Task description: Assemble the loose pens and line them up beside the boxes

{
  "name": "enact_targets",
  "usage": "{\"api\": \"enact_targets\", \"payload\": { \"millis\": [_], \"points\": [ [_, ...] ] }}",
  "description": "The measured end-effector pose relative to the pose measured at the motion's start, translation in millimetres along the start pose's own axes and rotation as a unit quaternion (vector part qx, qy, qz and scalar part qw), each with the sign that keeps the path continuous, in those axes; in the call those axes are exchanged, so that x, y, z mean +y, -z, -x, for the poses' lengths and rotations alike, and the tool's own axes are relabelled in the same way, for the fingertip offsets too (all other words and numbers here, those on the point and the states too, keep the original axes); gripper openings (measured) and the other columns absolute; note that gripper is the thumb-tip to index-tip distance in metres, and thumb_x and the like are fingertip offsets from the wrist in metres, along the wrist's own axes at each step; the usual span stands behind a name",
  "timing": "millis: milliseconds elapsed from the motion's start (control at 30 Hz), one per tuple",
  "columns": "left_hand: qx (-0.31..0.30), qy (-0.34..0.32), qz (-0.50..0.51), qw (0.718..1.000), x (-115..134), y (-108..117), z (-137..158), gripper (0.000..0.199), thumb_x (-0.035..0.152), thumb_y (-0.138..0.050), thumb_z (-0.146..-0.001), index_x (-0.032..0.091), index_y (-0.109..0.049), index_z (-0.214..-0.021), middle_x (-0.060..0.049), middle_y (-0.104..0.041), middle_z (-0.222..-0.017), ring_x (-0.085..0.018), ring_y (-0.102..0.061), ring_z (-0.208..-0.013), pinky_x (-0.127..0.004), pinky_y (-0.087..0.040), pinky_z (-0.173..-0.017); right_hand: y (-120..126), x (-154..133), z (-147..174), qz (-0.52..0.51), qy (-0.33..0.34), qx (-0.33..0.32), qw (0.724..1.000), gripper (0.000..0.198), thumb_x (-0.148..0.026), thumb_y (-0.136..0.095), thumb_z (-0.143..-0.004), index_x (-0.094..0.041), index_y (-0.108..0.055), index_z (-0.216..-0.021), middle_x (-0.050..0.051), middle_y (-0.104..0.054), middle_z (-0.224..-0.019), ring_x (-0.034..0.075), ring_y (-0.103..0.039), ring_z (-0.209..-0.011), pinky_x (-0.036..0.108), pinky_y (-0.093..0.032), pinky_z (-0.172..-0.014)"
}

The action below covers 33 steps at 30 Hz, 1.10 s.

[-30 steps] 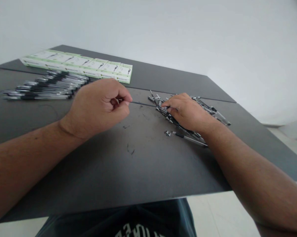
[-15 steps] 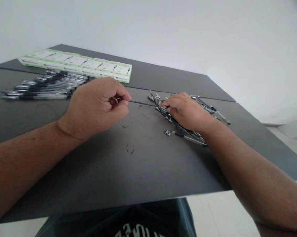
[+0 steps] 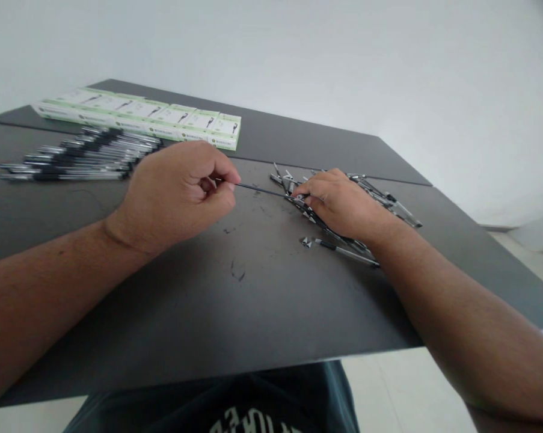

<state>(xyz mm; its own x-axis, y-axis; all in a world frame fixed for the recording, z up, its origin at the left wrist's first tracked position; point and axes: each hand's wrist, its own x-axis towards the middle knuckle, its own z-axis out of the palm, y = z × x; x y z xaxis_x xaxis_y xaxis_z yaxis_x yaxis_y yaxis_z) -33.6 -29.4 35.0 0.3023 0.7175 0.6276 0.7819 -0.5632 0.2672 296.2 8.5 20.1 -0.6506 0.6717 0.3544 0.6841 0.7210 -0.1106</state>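
Observation:
Between thumb and forefinger, my left hand [image 3: 181,192] pinches one end of a thin dark pen refill [image 3: 260,189]. The refill runs right, nearly level, to the fingertips of my right hand [image 3: 338,201]. Those right fingers are closed over the near side of a loose pile of pen parts [image 3: 314,218]. A small dark piece shows at them, too small to name. One clear pen barrel with a black grip [image 3: 346,251] lies below the right hand, beside small pointed pen tips [image 3: 306,242].
Finished-looking clear pens with black grips [image 3: 84,157] lie in a bundle at the left. Behind them stands a row of white and green boxes [image 3: 140,120]. More pen parts [image 3: 388,201] spread beyond the right hand on the dark grey table [image 3: 253,325].
Both hands stay almost in place. The right end of the refill has dipped slightly at the right fingertips.

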Motion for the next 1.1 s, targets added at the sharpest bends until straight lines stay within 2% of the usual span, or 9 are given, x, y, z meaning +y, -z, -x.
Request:
{"api": "enact_targets", "payload": {
  "millis": [133, 700, 867, 1000, 1100],
  "points": [
    [0.000, -0.010, -0.001, 1.000, 2, 1, -1, 0.023, 0.034, -0.058, -0.096, 0.024, -0.079, -0.099, -0.001, -0.083, -0.096, -0.020, -0.073, -0.084, -0.036, -0.059, -0.082, -1, 0, 1, 0.003, 0.003, 0.005, 1.000, 0.037, -0.018, -0.055, -0.110, -0.022, -0.088, -0.127, 0.013, -0.089, -0.125, 0.032, -0.077, -0.120, 0.049, -0.052, -0.112],
    [0.010, -0.027, -0.013, 1.000, -1, -1, -1, 0.024, 0.034, -0.057, -0.098, 0.024, -0.080, -0.100, 0.000, -0.083, -0.096, -0.018, -0.073, -0.082, -0.034, -0.057, -0.080, -2, -1, 1, 0.007, -0.012, -0.008, 1.000, 0.038, -0.021, -0.056, -0.111, -0.024, -0.088, -0.130, 0.014, -0.089, -0.126, 0.034, -0.077, -0.122, 0.053, -0.052, -0.114],
    [-0.014, -0.013, -0.015, 1.000, -2, -2, -2, 0.026, 0.034, -0.058, -0.098, 0.024, -0.081, -0.102, -0.002, -0.084, -0.100, -0.022, -0.075, -0.086, -0.038, -0.057, -0.084, -1, -4, 0, 0.029, -0.014, -0.018, 0.999, 0.039, -0.021, -0.057, -0.111, -0.023, -0.088, -0.134, 0.013, -0.090, -0.126, 0.034, -0.078, -0.121, 0.053, -0.053, -0.114],
    [-0.046, -0.017, -0.010, 0.999, -4, -8, -2, 0.026, 0.035, -0.058, -0.098, 0.029, -0.082, -0.104, -0.002, -0.086, -0.101, -0.025, -0.079, -0.094, -0.040, -0.061, -0.090, 2, -15, -1, 0.022, -0.026, -0.018, 0.999, 0.034, -0.022, -0.064, -0.109, -0.026, -0.088, -0.133, 0.011, -0.091, -0.129, 0.035, -0.080, -0.121, 0.053, -0.056, -0.113],
    [-0.069, -0.036, 0.007, 0.997, -6, -15, -2, 0.028, 0.035, -0.056, -0.099, 0.029, -0.083, -0.105, -0.002, -0.087, -0.101, -0.025, -0.082, -0.095, -0.039, -0.063, -0.091, 3, -25, -2, -0.007, -0.057, -0.005, 0.998, 0.030, -0.022, -0.072, -0.105, -0.028, -0.087, -0.131, 0.008, -0.091, -0.126, 0.033, -0.082, -0.114, 0.047, -0.061, -0.103]
  ]
}}
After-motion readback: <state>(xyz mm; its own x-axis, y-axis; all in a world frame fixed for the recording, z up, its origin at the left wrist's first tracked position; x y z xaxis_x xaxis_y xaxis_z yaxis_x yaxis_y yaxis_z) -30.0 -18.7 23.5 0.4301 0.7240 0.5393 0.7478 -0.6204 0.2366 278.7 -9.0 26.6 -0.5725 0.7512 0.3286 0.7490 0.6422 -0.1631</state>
